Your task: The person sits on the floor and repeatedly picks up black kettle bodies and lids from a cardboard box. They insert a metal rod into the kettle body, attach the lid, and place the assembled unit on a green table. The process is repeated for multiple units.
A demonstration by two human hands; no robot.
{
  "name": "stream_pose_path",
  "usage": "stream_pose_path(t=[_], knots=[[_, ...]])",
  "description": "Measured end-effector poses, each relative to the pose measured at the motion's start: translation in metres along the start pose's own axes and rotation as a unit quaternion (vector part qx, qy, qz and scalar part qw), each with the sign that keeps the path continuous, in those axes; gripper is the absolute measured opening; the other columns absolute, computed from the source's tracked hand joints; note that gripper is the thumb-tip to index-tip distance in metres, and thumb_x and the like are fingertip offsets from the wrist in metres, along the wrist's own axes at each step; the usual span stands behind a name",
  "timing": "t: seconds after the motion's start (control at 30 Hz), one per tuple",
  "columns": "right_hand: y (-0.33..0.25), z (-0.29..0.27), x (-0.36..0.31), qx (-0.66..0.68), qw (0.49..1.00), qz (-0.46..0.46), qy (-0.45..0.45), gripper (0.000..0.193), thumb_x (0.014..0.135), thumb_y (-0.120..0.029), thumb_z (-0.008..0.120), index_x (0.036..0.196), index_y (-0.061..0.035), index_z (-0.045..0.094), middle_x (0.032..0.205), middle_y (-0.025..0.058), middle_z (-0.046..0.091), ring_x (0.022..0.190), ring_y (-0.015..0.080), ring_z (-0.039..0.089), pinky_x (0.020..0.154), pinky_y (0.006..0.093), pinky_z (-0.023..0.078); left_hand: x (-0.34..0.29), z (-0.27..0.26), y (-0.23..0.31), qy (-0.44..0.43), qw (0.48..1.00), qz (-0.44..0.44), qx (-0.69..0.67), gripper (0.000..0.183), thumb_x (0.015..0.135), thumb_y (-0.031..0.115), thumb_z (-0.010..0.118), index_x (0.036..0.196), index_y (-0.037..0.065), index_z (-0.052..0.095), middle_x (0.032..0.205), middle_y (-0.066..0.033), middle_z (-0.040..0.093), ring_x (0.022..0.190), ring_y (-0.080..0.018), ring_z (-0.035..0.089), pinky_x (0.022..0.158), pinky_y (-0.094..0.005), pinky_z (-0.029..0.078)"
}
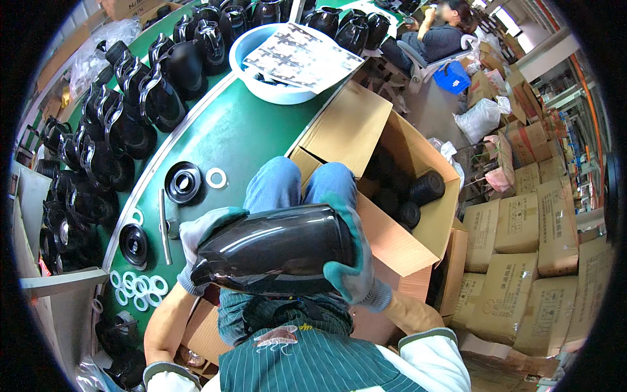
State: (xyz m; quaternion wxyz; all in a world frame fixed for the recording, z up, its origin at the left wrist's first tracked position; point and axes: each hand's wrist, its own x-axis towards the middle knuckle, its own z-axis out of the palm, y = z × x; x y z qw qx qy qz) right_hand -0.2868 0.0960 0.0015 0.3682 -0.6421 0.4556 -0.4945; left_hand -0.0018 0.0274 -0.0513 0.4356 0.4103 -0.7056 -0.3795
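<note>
I hold a glossy black kettle body [277, 247] lying on its side over my lap, spout end to the left. My left hand [199, 238], in a grey and green glove, grips its narrow left end. My right hand [349, 264], gloved the same, wraps the wide right end. Below it are my knees in blue jeans [290, 183]. On the green table [241, 137] to the left lie a black round lid part [183, 182], a white ring [216, 177], another black round part [134, 244] and several white rings [138, 286].
Rows of black kettle bodies [140, 98] fill the table's left and far side. A blue basin [271, 81] holds patterned sheets. An open cardboard box [405, 189] with black parts stands at my right. Stacked cartons [522, 261] are further right. Another person [444, 32] sits behind.
</note>
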Motion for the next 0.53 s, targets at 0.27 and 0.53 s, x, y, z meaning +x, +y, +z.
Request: stream_pose_path(t=[0.27,0.53], knots=[[-0.069,0.014,0.027,-0.148,0.929,-0.304,-0.148,0.066,0.079,-0.075,0.070,0.114,-0.0191,0.075,0.141,0.0290,0.056,0.130,0.0533,0.053,0.106,0.0643,0.042,-0.122,0.100,-0.100,0.084,0.603,-0.467,-0.642,0.058,0.102,0.009,0.062,0.156,0.005,0.041,0.155,-0.0146,0.049,0.133,-0.0227,0.056,0.113,-0.0355,0.046],[0.020,-0.006,0.018,0.308,0.937,0.164,-0.017,0.060,0.110,-0.029,0.047,0.160,-0.0004,0.028,0.162,0.0135,0.036,0.145,0.0243,0.041,0.123,0.0406,0.030,0.015,-0.027,0.030,0.000,0.887,0.331,0.323,0.037,0.071,0.010,0.076,0.108,0.008,0.077,0.113,-0.0098,0.073,0.100,-0.0277,0.072,0.081,-0.0377,0.061]])
